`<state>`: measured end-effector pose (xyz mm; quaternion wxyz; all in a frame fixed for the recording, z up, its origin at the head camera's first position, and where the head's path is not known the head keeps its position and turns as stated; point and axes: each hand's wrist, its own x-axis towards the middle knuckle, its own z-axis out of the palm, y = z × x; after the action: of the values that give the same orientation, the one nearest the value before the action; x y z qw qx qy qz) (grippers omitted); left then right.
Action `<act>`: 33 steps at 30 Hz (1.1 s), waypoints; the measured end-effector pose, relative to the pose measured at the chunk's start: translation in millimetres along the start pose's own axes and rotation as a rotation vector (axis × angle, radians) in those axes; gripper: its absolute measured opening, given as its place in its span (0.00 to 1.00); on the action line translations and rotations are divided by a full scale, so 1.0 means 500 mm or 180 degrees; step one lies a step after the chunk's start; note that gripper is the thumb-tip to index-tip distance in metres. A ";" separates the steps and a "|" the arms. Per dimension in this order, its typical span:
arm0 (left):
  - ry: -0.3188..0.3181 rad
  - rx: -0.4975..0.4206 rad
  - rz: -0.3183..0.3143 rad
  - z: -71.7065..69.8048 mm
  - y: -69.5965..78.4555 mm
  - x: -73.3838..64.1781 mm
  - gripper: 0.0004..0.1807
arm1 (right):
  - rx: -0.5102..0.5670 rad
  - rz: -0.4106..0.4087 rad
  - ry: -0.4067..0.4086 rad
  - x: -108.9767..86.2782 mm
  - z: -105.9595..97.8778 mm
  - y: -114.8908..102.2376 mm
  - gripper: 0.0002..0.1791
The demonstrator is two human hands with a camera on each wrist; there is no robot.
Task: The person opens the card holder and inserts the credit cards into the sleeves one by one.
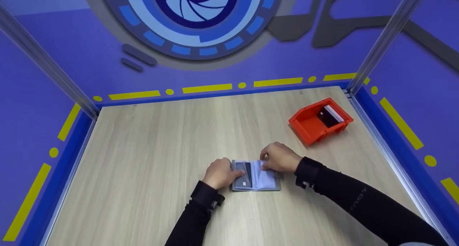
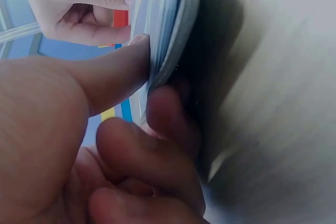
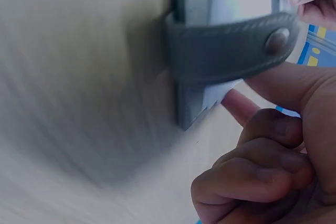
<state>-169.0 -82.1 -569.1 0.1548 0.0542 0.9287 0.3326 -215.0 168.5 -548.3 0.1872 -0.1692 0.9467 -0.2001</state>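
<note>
Because the card holder seems light and floppy, edgewise holds suit it: left hand pinches cover, right hand sleeves.

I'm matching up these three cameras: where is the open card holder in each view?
Head: card holder, below centre, between left hand and right hand.
Left wrist: card holder at top centre, nearly edge-on.
Right wrist: card holder at top, right of centre, strap in front.
Shared landmark: the right hand.
</note>
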 end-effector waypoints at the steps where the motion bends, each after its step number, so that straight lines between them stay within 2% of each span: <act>1: 0.0003 0.0005 0.0005 -0.001 0.001 0.001 0.24 | -0.0017 -0.0014 0.0023 -0.001 -0.001 -0.002 0.12; 5: 0.0008 0.0035 0.0002 -0.003 0.003 0.002 0.25 | -0.0023 -0.0028 0.0067 -0.001 -0.005 0.000 0.09; 8: 0.0029 0.0080 0.0043 -0.002 0.002 0.001 0.25 | 0.0080 -0.0071 -0.0002 0.002 -0.010 0.011 0.08; 12: 0.0038 0.0087 0.0069 0.001 0.002 0.002 0.25 | 0.0237 -0.0040 -0.0258 0.006 -0.018 0.026 0.06; 15: 0.0011 0.0069 0.0015 0.002 0.002 0.002 0.25 | 0.0196 0.0049 -0.0485 0.006 -0.028 0.029 0.07; 18: 0.0005 0.0065 -0.0019 0.002 0.003 0.002 0.25 | 0.0104 0.0063 -0.0601 0.005 -0.040 0.025 0.09; 22: 0.0018 0.0075 -0.0013 0.002 0.004 0.001 0.25 | 0.0175 0.0062 -0.0617 0.002 -0.056 0.012 0.12; 25: 0.0031 0.0098 0.0015 0.003 0.003 0.001 0.27 | 0.0361 0.0064 -0.0607 0.003 -0.060 -0.003 0.16; 33: 0.0043 0.0091 0.0090 0.003 0.002 0.002 0.28 | 0.0941 0.0143 -0.0453 0.027 -0.030 -0.067 0.18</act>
<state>-169.5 -80.4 -569.9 0.1431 0.0673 0.9335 0.3218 -224.9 139.0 -524.6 0.2811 -0.1323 0.8949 -0.3205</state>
